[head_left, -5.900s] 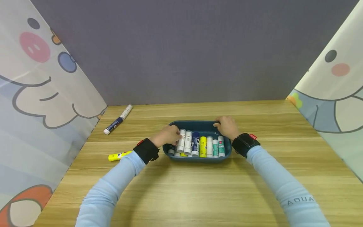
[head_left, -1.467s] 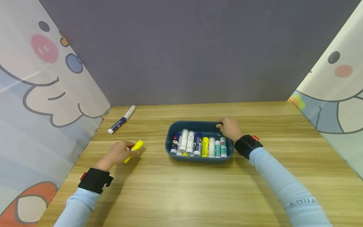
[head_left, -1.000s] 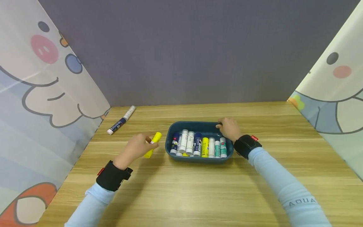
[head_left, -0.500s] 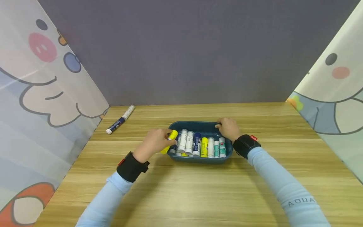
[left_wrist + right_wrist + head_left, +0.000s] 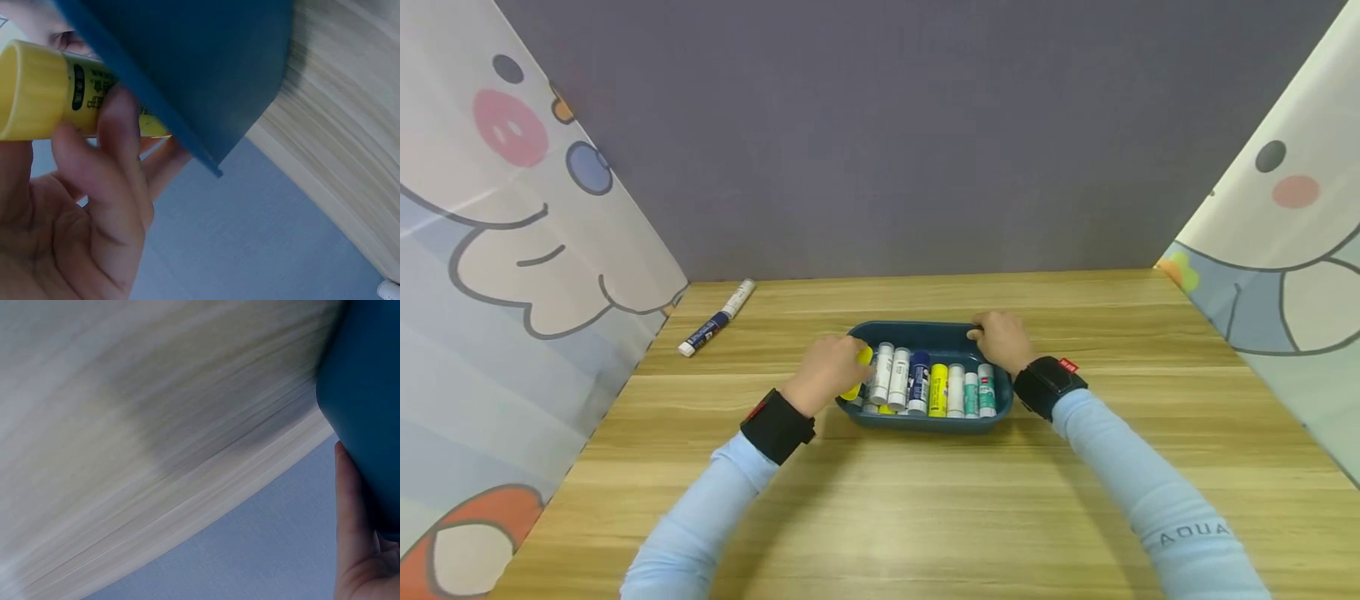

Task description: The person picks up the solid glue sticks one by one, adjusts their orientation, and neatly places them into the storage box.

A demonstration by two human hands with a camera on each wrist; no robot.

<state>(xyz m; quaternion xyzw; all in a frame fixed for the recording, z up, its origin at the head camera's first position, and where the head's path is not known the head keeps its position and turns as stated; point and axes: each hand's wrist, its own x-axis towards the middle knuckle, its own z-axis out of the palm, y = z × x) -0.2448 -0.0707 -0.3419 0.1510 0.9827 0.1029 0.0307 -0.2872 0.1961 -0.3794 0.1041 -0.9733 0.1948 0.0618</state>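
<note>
In the head view my left hand [image 5: 829,372] is at the left end of a dark teal basket [image 5: 925,423], gripping a yellow glue stick [image 5: 852,392] over the rim. The left wrist view shows the fingers curled against that glue stick [image 5: 44,94], partly behind the basket wall [image 5: 187,69]. My right hand [image 5: 1002,340] grips the basket's far right rim; in the right wrist view a finger [image 5: 350,506] lies along the outer wall. Inside lie several glue sticks: white ones [image 5: 898,379], a navy one [image 5: 918,383], a yellow one [image 5: 938,390] and green ones [image 5: 986,390].
Two more glue sticks lie end to end at the table's back left, one navy [image 5: 703,334] and one white [image 5: 739,298]. A grey panel [image 5: 880,142] rises behind the wooden table [image 5: 925,517], with cartoon-printed sheets on both sides.
The left hand picked up the yellow glue stick from the table at left and carried it right, to the basket's left end. The right hand has stayed on the rim.
</note>
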